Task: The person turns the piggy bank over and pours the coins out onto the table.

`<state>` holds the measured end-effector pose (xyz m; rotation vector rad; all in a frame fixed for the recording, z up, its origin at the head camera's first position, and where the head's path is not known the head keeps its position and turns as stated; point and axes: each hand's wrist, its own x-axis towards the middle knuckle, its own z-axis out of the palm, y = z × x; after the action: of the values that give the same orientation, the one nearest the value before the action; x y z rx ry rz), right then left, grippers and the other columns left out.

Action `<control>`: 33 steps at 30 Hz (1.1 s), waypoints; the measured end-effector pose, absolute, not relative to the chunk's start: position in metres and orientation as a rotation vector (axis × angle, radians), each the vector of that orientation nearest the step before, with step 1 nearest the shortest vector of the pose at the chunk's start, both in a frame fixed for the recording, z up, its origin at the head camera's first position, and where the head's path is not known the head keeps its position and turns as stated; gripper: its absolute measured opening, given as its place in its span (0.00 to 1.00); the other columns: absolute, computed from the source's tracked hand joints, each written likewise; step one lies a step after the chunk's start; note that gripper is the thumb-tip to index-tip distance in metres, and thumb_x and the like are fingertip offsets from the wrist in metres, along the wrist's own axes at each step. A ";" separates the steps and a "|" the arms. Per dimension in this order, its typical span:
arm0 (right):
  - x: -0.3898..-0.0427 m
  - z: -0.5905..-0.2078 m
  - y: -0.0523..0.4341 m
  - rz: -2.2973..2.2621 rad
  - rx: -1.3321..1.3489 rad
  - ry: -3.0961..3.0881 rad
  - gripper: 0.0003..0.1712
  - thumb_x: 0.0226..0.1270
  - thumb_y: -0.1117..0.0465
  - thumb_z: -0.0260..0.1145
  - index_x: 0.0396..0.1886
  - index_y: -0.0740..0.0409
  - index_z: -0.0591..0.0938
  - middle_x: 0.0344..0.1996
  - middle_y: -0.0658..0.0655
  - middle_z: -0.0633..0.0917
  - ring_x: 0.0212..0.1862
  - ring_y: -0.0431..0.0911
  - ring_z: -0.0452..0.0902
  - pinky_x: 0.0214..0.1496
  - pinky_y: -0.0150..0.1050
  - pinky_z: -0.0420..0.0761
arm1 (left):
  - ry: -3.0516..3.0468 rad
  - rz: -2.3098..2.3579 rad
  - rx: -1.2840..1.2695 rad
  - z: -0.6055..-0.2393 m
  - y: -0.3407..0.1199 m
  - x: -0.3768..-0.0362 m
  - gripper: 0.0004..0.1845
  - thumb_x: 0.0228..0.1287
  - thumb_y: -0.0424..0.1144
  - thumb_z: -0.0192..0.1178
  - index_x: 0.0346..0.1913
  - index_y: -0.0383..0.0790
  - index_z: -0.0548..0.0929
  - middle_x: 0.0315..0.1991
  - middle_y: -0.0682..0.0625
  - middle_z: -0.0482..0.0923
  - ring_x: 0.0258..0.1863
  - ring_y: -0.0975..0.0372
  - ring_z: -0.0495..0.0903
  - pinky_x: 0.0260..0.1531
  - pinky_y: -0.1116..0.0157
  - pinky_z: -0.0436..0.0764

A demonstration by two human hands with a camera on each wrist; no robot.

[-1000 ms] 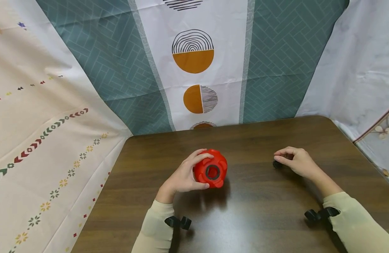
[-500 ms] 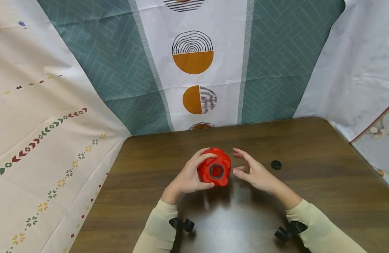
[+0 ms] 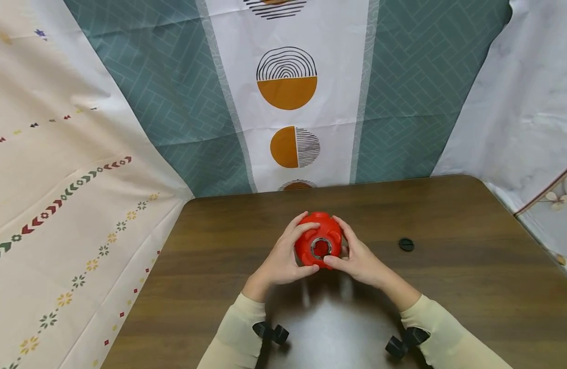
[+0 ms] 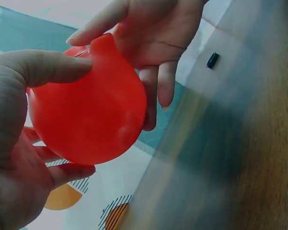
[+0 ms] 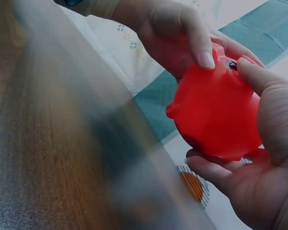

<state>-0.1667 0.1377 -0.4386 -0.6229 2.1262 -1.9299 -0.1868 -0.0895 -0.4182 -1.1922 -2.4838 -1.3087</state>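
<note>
A round red piggy bank (image 3: 328, 228) is held up over the table between both hands. Its underside faces the head camera, showing stubby bumps around a round, dark-ringed hole (image 3: 320, 248). My left hand (image 3: 285, 259) grips its left side, thumb below and fingers spread over the top. From the right, my right hand (image 3: 361, 259) holds it, with the thumb tip at the hole's lower rim and the fingers around the far side. In the left wrist view the smooth red body (image 4: 93, 120) hides part of the right hand. A black round plug (image 3: 406, 244) lies on the table to the right.
The brown wooden table (image 3: 219, 256) runs back to a patterned cloth (image 3: 306, 118) hanging behind it. A cream cloth (image 3: 80, 215) borders the left side, and a white cloth (image 3: 523, 113) the right. Black cameras (image 3: 280, 334) sit on both wrists.
My right hand has let go of the black plug, moved left and taken hold of the piggy bank's right side. My left hand has shifted slightly right with the bank.
</note>
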 end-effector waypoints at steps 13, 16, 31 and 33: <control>-0.169 -0.448 0.133 -1.971 -0.538 2.320 0.53 0.57 0.58 0.74 0.74 0.47 0.51 0.59 0.62 0.72 0.47 0.56 0.82 0.40 0.40 0.84 | -2.796 -1.199 -0.986 -0.416 -0.085 -0.180 0.54 0.54 0.53 0.70 0.75 0.67 0.43 0.76 0.56 0.40 0.69 0.55 0.61 0.56 0.56 0.76; -0.167 -0.441 0.135 -1.923 -0.546 2.421 0.52 0.55 0.61 0.75 0.74 0.46 0.53 0.58 0.62 0.73 0.46 0.55 0.83 0.40 0.39 0.84 | -2.783 -1.262 -0.974 -0.416 -0.082 -0.180 0.52 0.57 0.58 0.65 0.76 0.66 0.41 0.76 0.58 0.38 0.70 0.55 0.59 0.57 0.55 0.75; -0.154 -0.416 0.133 -1.873 -0.750 2.640 0.54 0.55 0.64 0.74 0.76 0.49 0.52 0.72 0.56 0.57 0.55 0.57 0.76 0.51 0.46 0.81 | -2.458 -1.843 -0.891 -0.399 -0.073 -0.172 0.37 0.71 0.39 0.53 0.76 0.47 0.48 0.72 0.50 0.54 0.61 0.48 0.70 0.35 0.61 0.85; -0.159 -0.426 0.134 -1.884 -0.752 2.643 0.54 0.55 0.63 0.75 0.76 0.44 0.53 0.74 0.53 0.52 0.56 0.57 0.75 0.51 0.44 0.81 | -2.443 -1.888 -0.910 -0.392 -0.072 -0.168 0.36 0.71 0.36 0.53 0.76 0.43 0.48 0.72 0.47 0.53 0.60 0.47 0.70 0.33 0.59 0.85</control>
<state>-0.1593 0.1340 -0.4256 -0.7517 2.6432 -1.8842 -0.1679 -0.0722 -0.3918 -0.9097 -2.4432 -1.8882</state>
